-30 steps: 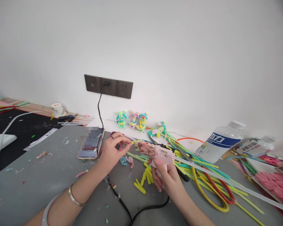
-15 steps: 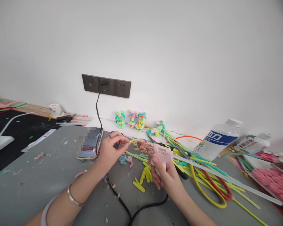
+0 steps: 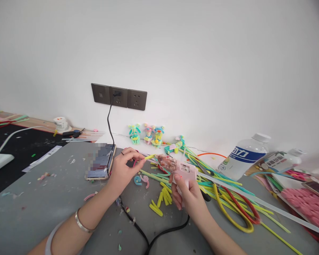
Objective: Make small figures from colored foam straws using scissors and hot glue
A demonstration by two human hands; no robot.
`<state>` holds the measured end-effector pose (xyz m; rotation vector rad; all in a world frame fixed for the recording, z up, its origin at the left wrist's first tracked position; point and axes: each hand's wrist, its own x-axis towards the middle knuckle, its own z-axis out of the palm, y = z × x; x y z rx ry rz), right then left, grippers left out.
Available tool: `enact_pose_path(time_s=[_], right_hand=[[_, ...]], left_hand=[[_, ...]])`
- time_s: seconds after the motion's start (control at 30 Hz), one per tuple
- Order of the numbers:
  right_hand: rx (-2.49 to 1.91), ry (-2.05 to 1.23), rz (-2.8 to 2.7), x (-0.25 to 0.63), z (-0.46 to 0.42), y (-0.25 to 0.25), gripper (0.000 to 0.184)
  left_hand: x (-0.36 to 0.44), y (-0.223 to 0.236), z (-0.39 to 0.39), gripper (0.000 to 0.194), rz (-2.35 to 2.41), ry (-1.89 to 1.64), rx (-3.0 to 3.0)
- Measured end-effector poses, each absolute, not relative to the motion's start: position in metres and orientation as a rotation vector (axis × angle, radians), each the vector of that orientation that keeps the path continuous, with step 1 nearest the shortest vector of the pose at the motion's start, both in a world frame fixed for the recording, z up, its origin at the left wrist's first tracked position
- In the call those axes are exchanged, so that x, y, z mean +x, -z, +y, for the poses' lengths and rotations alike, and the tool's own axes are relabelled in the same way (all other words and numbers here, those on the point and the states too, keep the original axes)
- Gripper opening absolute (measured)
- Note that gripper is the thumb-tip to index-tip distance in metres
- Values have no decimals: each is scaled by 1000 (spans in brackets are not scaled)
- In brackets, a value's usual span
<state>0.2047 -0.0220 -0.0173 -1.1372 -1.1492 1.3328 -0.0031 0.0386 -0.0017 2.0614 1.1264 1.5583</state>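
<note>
My left hand (image 3: 127,170) pinches one end of a short yellow-green pipe cleaner piece (image 3: 150,156) between thumb and fingertips. Wrapped round the handle of a pink hot glue gun (image 3: 188,173) is my right hand (image 3: 186,193). The gun's nozzle end is crusted with brownish residue and points left, close to the free tip of the piece; whether they touch I cannot tell. A long translucent glue stick (image 3: 257,200) sticks out of the gun's back. Below the gun lie several cut yellow-green pipe cleaner pieces (image 3: 164,195). Curled blue and pink bits (image 3: 141,180) rest beside them.
A phone (image 3: 100,163) lies left of my left hand. A black cord (image 3: 138,228) crosses the grey mat. Small pipe cleaner figures (image 3: 157,136) stand by the wall. Right of the gun are scissors (image 3: 206,168), long pipe cleaners (image 3: 239,209) and a white bottle (image 3: 246,156).
The glue gun has shifted slightly right, away from my left hand. More of the yellow-green piece now shows between my left fingertips and the nozzle.
</note>
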Motion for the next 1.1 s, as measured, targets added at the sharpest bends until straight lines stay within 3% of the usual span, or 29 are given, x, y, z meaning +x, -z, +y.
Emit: enact_pose_path(time_s=[1.1], right_hand=[[-1189, -1215, -1179, 210, -18, 13, 54]], left_hand=[[-6, 1, 39, 6, 1093, -1540, 1940]])
